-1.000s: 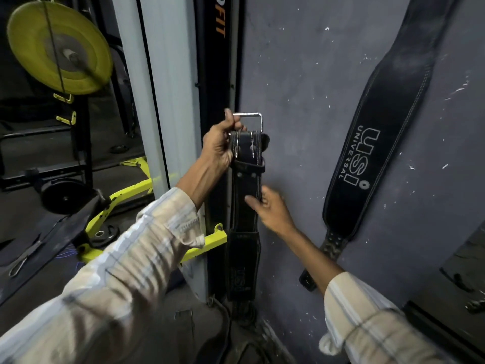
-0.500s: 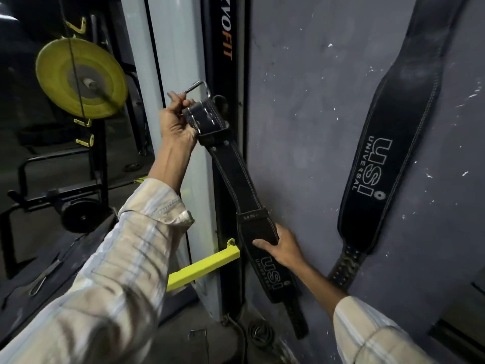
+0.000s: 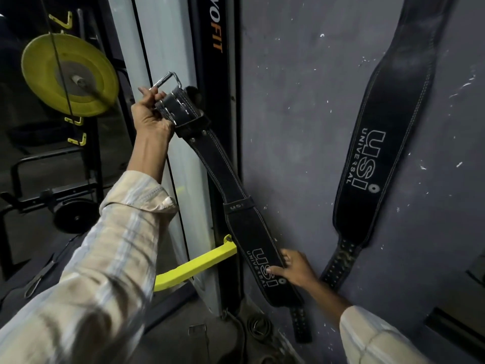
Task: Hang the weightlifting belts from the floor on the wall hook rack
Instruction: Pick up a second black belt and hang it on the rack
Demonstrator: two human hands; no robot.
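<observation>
A black leather weightlifting belt (image 3: pixel 231 195) with a metal buckle (image 3: pixel 168 80) runs slanted from upper left to lower right in front of the grey wall. My left hand (image 3: pixel 151 115) grips its buckle end, raised beside the white pillar. My right hand (image 3: pixel 295 267) holds the wide padded part low down, by the white USI lettering, thumb on the front. A second black belt (image 3: pixel 375 158) hangs on the wall at the right, its top out of frame. The hook rack itself is not in view.
A white pillar (image 3: pixel 162 61) and a black upright (image 3: pixel 217 74) stand left of the grey wall (image 3: pixel 296 106). A yellow bar (image 3: pixel 196 264) juts out low. A yellow weight plate (image 3: pixel 68 74) and a rack fill the left. Cable coils (image 3: pixel 258 324) lie on the floor.
The belt went from hanging straight to slanted: my left hand carried the buckle end up and left, and my right hand slid down to the wide lettered part.
</observation>
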